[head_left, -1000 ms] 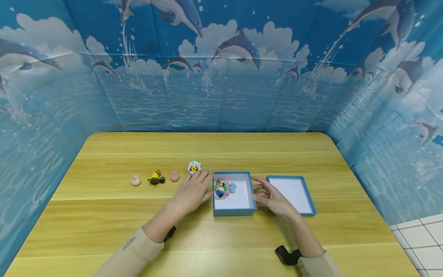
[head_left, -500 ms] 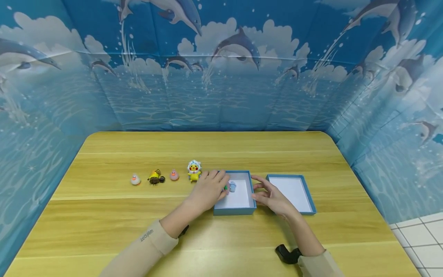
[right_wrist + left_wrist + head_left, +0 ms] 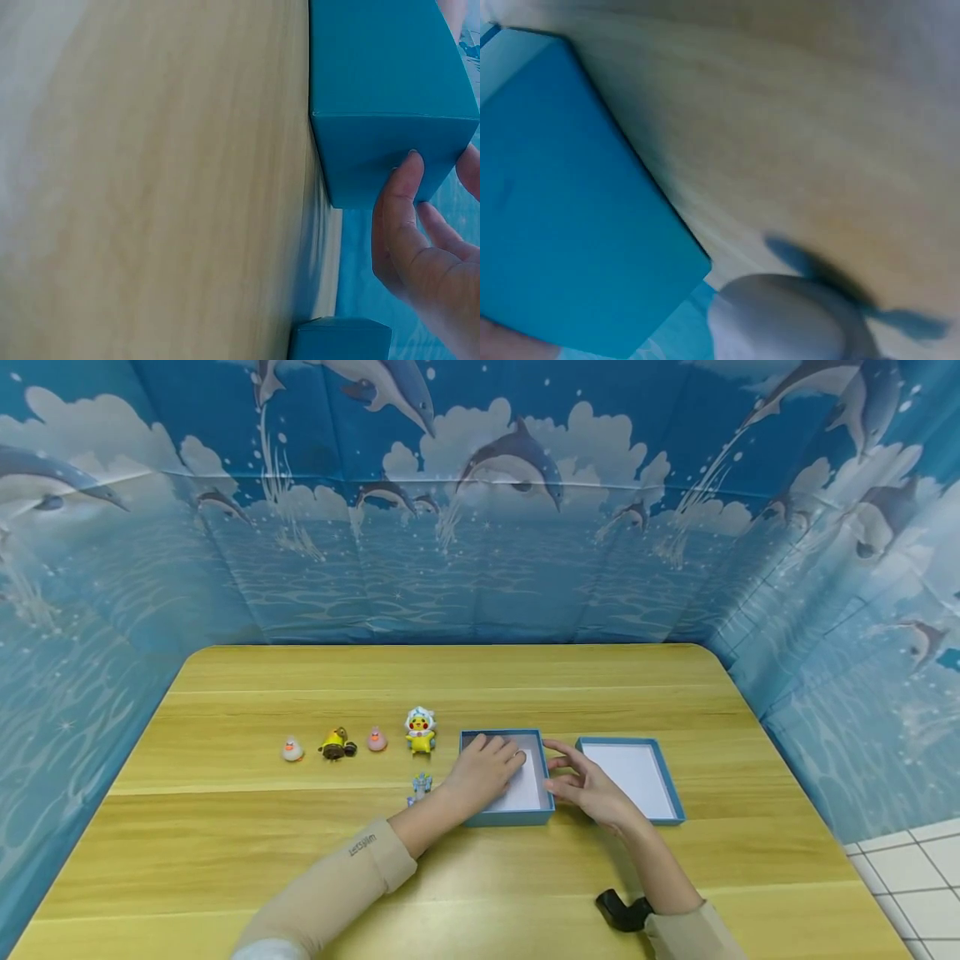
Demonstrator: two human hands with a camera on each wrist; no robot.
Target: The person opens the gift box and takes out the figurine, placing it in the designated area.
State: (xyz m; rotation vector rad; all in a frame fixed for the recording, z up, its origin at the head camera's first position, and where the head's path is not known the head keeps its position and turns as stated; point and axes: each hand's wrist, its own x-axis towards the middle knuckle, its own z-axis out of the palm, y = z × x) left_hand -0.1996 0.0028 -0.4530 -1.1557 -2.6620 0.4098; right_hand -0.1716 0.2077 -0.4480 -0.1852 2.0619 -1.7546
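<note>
My left hand (image 3: 486, 772) reaches over the left side of an open blue box (image 3: 510, 818), fingers pointing down inside. It covers the small toy figures in there, so its grip is hidden; the left wrist view has only a sliver of the hand (image 3: 514, 341) beyond the box wall (image 3: 577, 180). With extended, slightly bent fingers, my right hand (image 3: 592, 789) touches the box's right side; in the right wrist view, fingertips (image 3: 409, 169) rest against that wall. A blue-grey toy figure (image 3: 422, 786) stands beside my left wrist, large and blurred in the left wrist view.
The blue-rimmed lid (image 3: 670, 781) lies right of the box, white inside up. Left of the box are a white duck (image 3: 292, 749), a yellow-and-brown figure (image 3: 335, 745), a pink duck (image 3: 377, 739) and a yellow figure in a white hood (image 3: 421, 731). A dolphin-print curtain (image 3: 480, 593) hangs behind the wooden table (image 3: 225, 827).
My left hand has moved right, from beside the box to inside it over the figures. The hooded figure and the blue-grey one have come into sight. My right hand stays at the box.
</note>
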